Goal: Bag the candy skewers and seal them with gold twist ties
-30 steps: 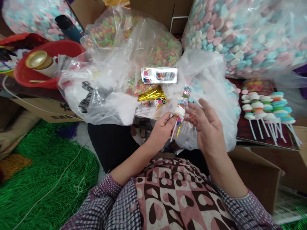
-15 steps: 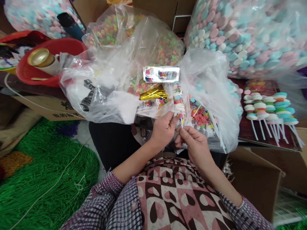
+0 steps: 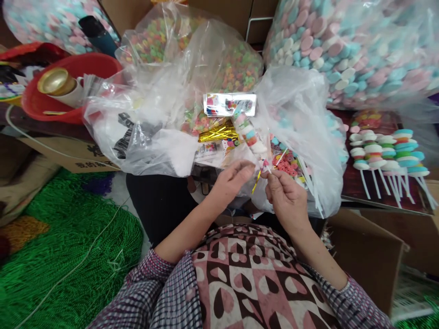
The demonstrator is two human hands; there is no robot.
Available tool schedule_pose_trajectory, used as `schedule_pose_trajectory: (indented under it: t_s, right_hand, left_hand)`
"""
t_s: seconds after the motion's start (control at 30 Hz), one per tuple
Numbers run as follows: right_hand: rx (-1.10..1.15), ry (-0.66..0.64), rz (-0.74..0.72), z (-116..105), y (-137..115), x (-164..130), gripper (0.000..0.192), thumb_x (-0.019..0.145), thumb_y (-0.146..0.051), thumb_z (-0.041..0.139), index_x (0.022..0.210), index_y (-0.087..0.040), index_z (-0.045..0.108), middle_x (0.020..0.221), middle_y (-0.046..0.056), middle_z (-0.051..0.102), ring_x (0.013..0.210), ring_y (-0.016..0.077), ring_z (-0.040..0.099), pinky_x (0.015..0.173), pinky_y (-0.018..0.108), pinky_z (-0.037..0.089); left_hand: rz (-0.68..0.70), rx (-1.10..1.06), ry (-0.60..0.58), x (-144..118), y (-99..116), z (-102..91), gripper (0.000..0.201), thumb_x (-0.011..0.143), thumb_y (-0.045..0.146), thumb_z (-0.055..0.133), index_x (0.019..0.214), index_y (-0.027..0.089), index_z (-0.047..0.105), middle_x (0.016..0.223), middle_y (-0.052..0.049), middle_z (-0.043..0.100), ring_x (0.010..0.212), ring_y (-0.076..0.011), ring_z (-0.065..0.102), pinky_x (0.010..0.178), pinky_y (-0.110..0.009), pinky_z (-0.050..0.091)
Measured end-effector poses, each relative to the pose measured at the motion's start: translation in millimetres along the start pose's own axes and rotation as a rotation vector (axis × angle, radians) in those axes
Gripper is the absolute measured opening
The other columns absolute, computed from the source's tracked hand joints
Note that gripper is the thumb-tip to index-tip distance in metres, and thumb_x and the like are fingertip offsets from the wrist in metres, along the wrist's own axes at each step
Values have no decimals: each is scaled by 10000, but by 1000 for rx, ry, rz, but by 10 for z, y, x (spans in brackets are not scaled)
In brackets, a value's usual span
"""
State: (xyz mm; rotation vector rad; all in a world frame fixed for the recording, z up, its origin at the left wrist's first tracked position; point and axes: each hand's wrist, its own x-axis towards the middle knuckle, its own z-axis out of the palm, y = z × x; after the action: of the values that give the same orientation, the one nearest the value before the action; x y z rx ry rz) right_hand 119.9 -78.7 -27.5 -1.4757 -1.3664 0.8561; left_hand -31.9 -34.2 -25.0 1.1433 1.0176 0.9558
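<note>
We've got the bagged candy skewer (image 3: 247, 132) pinched at its neck between both hands: left hand (image 3: 233, 178) closed on the wrapper, right hand (image 3: 284, 194) gripping the gold twist tie (image 3: 256, 182). Looks light and crinkly, candy probably brittle, so holding by the stick seems safest.

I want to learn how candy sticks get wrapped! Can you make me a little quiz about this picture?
1. True or false: both hands pinch the wrapped candy stick.
2. What colour is the twist tie hanging below the left hand and right hand?
3. The finished candy sticks lie on which side? A left, B right.

Key: 1 true; 2 gold; 3 B.
</note>
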Motion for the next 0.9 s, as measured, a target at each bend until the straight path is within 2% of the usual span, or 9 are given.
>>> schedule_pose_trajectory:
  t_s: [0.07,0.13,0.27,0.43,0.57,0.67,0.8,0.9]
  right_hand:
    - [0,12,-1,5,17,-12,275,969,-439,518,958,-220,684,527,-58,473,462,116,446,488,254,371]
    - [-23,0,-25,24,21,-27,275,971,-430,513,933,-220,685,523,-54,486,464,120,461,505,261,388]
    - [-60,-29,-72,76,16,-66,284,981,-408,486,966,-219,698,527,-40,505,483,139,502,524,278,413]
    - [-77,-31,-92,95,24,-93,285,984,-401,484,1032,-236,712,569,-14,549,545,165,559,503,283,414]
    - [-88,-34,-98,91,13,-88,259,977,-382,508,1002,-228,715,589,-16,568,546,152,555,533,285,434]
    - [-33,-31,-87,111,19,-90,228,964,-372,536,921,-219,699,575,-31,540,512,130,511,530,278,425]
    - [134,-78,-20,158,42,-97,259,971,-410,535,854,-212,654,519,-60,465,448,100,425,469,249,380]
    - [174,-94,12,176,51,-88,321,985,-445,507,808,-205,625,506,-61,449,437,89,402,445,236,357]
  left_hand:
    - [-32,-197,6,35,5,4,375,889,520,582,1082,206,653,1065,-55,682,1001,-174,617,848,-283,462]
    - [-52,-367,-38,82,35,61,392,880,533,605,1117,223,644,1070,-53,687,986,-169,632,811,-279,478]
    - [-148,-569,-3,139,160,230,296,848,385,707,1069,202,634,813,-2,657,839,-139,646,725,-252,460]
    - [-257,-599,17,120,268,299,224,872,302,684,1047,172,632,582,59,504,752,-139,641,707,-263,439]
    - [-240,-594,-26,98,246,290,150,878,302,675,939,172,632,540,64,452,774,-154,656,760,-287,462]
    - [-212,-630,-105,88,192,286,130,874,288,669,839,170,625,513,58,423,833,-172,678,826,-299,482]
    - [-218,-655,-166,103,118,250,188,823,317,716,767,165,620,511,51,435,797,-173,674,830,-302,501]
    - [-234,-666,-180,135,101,187,201,789,313,726,741,151,617,591,16,537,781,-174,667,745,-279,496]
